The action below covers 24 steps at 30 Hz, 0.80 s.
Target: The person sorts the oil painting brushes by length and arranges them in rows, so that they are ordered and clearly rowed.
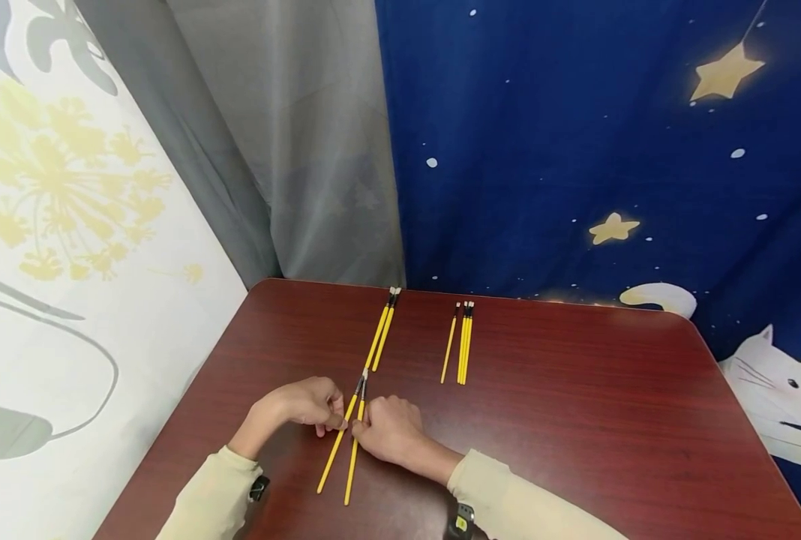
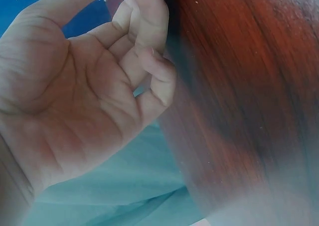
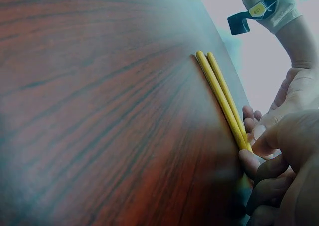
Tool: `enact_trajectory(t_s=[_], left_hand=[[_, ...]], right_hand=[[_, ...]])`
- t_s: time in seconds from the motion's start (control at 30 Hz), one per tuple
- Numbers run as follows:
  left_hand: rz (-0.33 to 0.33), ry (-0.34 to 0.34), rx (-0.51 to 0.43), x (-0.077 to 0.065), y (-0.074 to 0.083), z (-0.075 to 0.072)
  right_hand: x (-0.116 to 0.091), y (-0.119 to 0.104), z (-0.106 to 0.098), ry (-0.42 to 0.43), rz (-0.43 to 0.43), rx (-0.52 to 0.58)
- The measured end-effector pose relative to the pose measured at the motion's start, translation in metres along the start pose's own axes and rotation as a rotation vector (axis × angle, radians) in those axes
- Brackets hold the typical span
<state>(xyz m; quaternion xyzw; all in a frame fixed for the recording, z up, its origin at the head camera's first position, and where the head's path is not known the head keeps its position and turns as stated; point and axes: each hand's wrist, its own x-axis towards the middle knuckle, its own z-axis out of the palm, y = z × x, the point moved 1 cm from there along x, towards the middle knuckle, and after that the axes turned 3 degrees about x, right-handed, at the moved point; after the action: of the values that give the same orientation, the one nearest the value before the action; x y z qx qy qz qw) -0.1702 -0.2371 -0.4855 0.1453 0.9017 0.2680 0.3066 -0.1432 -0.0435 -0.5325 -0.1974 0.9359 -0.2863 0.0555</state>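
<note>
Two yellow-handled paintbrushes lie on the table close to me, bristle ends meeting and handles spread apart. My left hand (image 1: 309,405) pinches the left paintbrush (image 1: 332,456) partway along its handle. From the other side, my right hand (image 1: 392,429) grips the right paintbrush (image 1: 351,465) between thumb and fingers. In the right wrist view, both thumbs come near each other at the yellow handles (image 3: 219,99). The left wrist view shows the palm (image 2: 84,86) with fingers curled, the fingertip grip cut off by the top edge.
Two more paintbrushes (image 1: 382,334) lie just beyond, almost touching the near pair's tips. To their right are a thin paintbrush (image 1: 449,349) and a tight row of several others (image 1: 464,349). The brown table (image 1: 576,420) meets a blue curtain (image 1: 508,150) behind and a wall at left.
</note>
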Motion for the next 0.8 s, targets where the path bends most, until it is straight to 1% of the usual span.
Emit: enact_trajectory(t_s=[0.13,0.23,0.3,0.43,0.53,0.63,0.8], left_hand=[[0.02,0.006,-0.013,0.002,-0.002,-0.001],[0.045,0.029,-0.031,0.003,-0.004,-0.006],[0.057,0.071,-0.038,0.002,-0.006,-0.011],[0.051,0.185,-0.04,-0.002,-0.01,-0.025],[0.046,0.241,-0.042,-0.004,-0.011,-0.033],[0.073,0.271,-0.064,-0.004,-0.01,-0.037],[0.109,0.33,-0.094,0.001,-0.005,-0.036]], right_hand=[[-0.002,0.0,-0.002,0.009,-0.024,0.012],[-0.006,0.003,-0.006,-0.014,-0.047,0.048],[-0.009,0.007,-0.01,-0.05,-0.066,0.095],[-0.017,0.019,-0.02,-0.131,-0.104,0.236],[-0.023,0.031,-0.029,-0.16,-0.136,0.315],[-0.027,0.043,-0.039,-0.155,-0.158,0.346],[-0.028,0.063,-0.055,-0.097,-0.155,0.374]])
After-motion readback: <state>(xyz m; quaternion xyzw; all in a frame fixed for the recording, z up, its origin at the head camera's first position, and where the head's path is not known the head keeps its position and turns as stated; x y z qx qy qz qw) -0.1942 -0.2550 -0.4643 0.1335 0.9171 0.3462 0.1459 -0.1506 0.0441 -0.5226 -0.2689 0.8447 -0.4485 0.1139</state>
